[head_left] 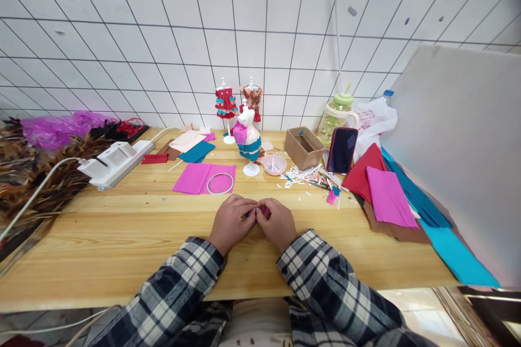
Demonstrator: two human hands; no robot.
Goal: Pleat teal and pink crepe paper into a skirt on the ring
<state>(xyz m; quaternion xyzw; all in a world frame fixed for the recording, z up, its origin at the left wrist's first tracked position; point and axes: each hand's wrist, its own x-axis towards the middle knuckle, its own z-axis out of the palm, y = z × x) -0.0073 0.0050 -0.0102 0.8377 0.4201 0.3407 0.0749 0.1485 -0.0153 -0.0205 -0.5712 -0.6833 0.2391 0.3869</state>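
Note:
My left hand and my right hand meet over the front middle of the table, fingertips pinched together. Between them is a small piece of crepe paper; a bit of magenta shows by the right fingers and a speck of teal by the left. Most of it is hidden by the fingers. Just beyond my hands lie a folded magenta crepe sheet and a pale ring resting on it. Behind them stands a small dress form dressed in white, pink and teal paper.
Two more dressed forms, one red, stand behind. Right of them are a pink dish, a cardboard box, paper scraps, a phone and a lidded jug. Crepe sheets lie right; a power strip lies left.

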